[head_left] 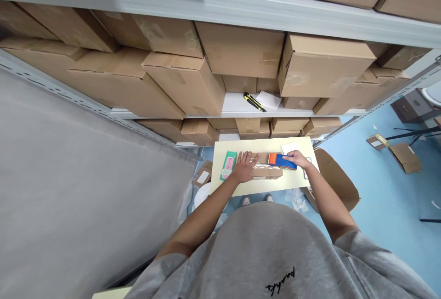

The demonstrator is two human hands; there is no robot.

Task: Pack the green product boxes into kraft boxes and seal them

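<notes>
Head: left hand [244,167] on taped carton [267,170], right hand [294,159] on blue-orange packet [282,161].

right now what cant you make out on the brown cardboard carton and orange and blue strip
From the head view:
orange and blue strip: its right end hidden by the right hand, its kind too small to tell
brown cardboard carton: left end hidden by the left hand, top blurred by glare on clear tape

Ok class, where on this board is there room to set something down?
The yellow board has bare strips along its far edge, beyond the taped cardboard box, and its near edge. Its middle is crowded: box, green package, left hand, right hand.
</notes>
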